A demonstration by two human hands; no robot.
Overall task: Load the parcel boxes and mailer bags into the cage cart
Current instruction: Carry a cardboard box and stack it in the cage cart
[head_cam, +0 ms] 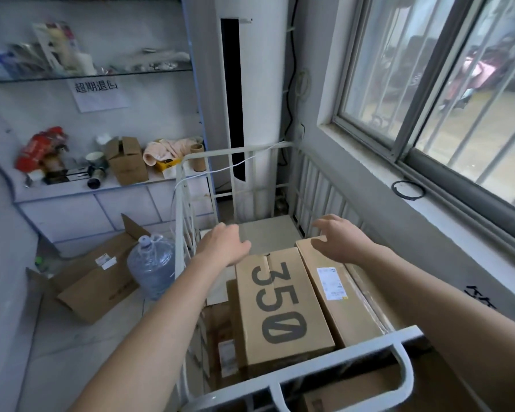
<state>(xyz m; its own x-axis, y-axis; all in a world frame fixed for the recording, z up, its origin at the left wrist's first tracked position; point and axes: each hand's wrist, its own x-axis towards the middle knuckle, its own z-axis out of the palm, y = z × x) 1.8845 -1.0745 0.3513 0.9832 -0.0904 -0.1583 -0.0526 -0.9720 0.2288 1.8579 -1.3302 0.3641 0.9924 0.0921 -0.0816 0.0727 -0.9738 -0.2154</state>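
**Head view, loading under way.** Both hands reach over the cage cart [354, 356], which stands along the window wall. The left hand [225, 245] hovers over the far left corner of the box printed "350" [283, 310]. The right hand [344, 239] hovers over the far end of the labelled box [336, 292], which lies flush against the first on its right. Each grip is slack, fingers spread and holding nothing; whether either palm touches cardboard cannot be told. Lower parcels [217, 325] sit to the left of the pair, and a pale surface shows beyond them inside the cart. No mailer bag can be identified.

Judged step: seating the two top boxes. To do it well, press both flat, keep their long edges parallel to the rails, close any gap between them, and leave the far space free for the next parcels, with bags going on top last. An open carton [92, 283] and a water bottle [152, 269] stand on the floor to the left
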